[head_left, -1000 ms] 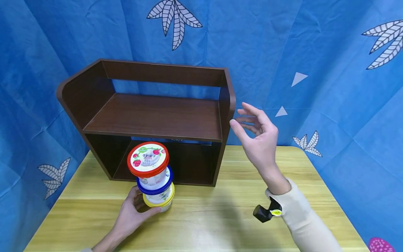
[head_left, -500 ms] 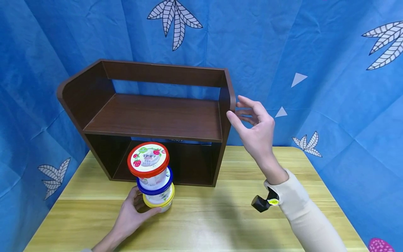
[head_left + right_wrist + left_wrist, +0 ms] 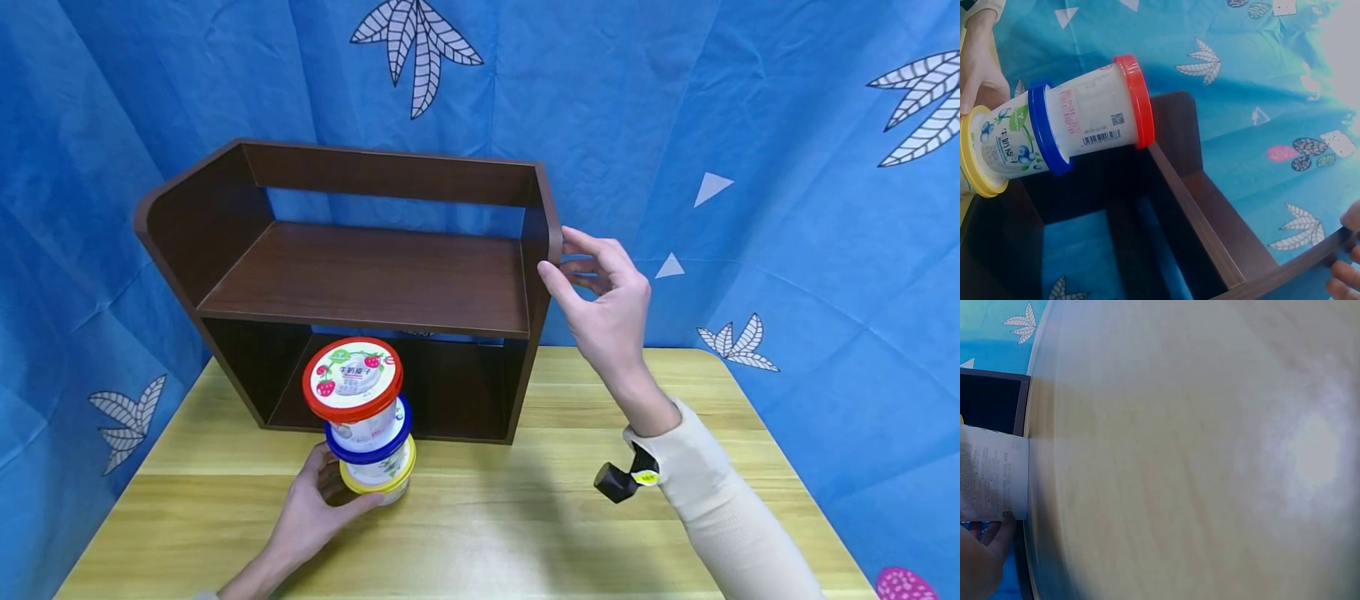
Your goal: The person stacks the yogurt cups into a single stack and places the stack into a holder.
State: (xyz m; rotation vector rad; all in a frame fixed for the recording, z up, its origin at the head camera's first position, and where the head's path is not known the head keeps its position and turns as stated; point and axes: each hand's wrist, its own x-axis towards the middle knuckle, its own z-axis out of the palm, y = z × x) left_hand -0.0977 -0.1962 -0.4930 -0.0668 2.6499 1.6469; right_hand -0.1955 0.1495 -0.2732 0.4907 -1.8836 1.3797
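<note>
Three white plastic tubs stand in a leaning stack in front of the dark brown shelf (image 3: 367, 275). On top is the red-lidded tub (image 3: 352, 379), printed with strawberries. Below it comes the blue-lidded tub (image 3: 1007, 137), and at the bottom is the yellow-lidded tub (image 3: 393, 492). My left hand (image 3: 311, 512) grips this bottom tub, its thumb along the near side; the other fingers are partly hidden. My right hand (image 3: 611, 312) holds the front edge of the shelf's right side panel, thumb at the front and bent fingers at the outer side.
The shelf has two levels and stands at the back left of the light wooden table (image 3: 480, 542). A blue patterned curtain (image 3: 787, 192) hangs behind and on both sides. A black device (image 3: 618, 482) is strapped at the right wrist.
My right hand has moved up and left to the shelf's side panel, slowing over the last half second. The left hand and the tubs stay in place.
</note>
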